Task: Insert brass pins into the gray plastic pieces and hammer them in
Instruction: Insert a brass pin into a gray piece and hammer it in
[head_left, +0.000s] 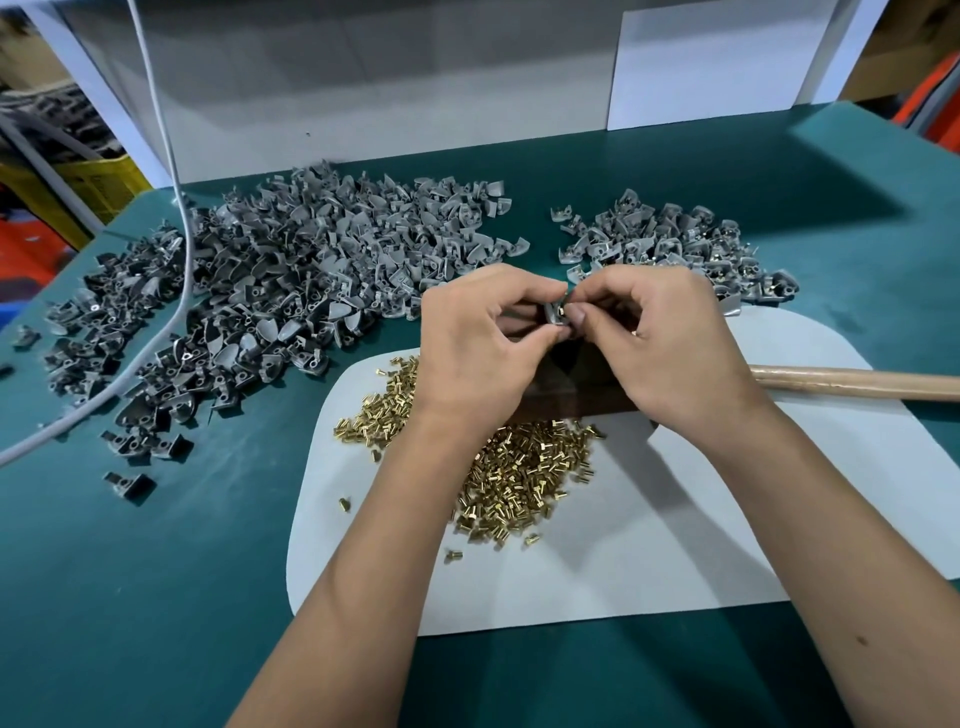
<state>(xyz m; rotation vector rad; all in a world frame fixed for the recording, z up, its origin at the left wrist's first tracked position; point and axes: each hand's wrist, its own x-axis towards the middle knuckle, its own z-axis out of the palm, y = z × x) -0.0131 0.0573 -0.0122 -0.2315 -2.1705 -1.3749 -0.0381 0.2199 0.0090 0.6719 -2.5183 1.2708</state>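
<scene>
My left hand (483, 343) and my right hand (660, 338) meet above the white mat (727, 519), fingertips together. Between them they pinch one small gray plastic piece (555, 312), mostly hidden by the fingers; whether a pin is in it cannot be told. A heap of brass pins (524, 467) lies on the mat under my wrists. A big pile of gray plastic pieces (291, 280) spreads at the left, and a smaller pile with brass showing (675, 244) lies at the back right. The hammer's wooden handle (852, 383) lies on the mat to the right, its head hidden behind my hands.
A gray cable (176, 291) runs down across the left pile over the green table (156, 597). White boards (717, 62) stand at the table's back edge. A dark block (550, 400) sits under my hands. A few loose pins (344, 503) lie on the mat's left part.
</scene>
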